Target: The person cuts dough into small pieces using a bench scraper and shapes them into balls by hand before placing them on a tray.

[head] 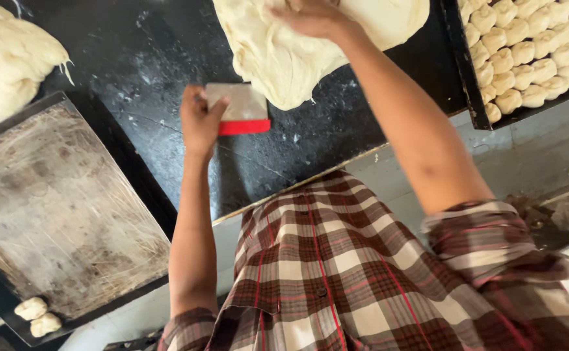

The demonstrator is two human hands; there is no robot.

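My left hand (pixel 200 120) grips a dough scraper (pixel 239 109) with a metal blade and a red handle, held just left of the lower tip of a large pale dough mass (pixel 278 58). The dough lies on a black worktop (pixel 148 58). Higher up, my right hand (pixel 312 17) rests palm down on top of the dough, its fingers pressing into the surface. Both forearms are bare, coming out of rolled plaid sleeves.
A worn, greasy baking tray (pixel 57 208) lies at the left with two small dough balls (pixel 37 316) at its near corner. Another dough mass (pixel 5 58) sits at the far left. A black tray (pixel 463 71) at top right holds several rows of dough balls (pixel 531 45).
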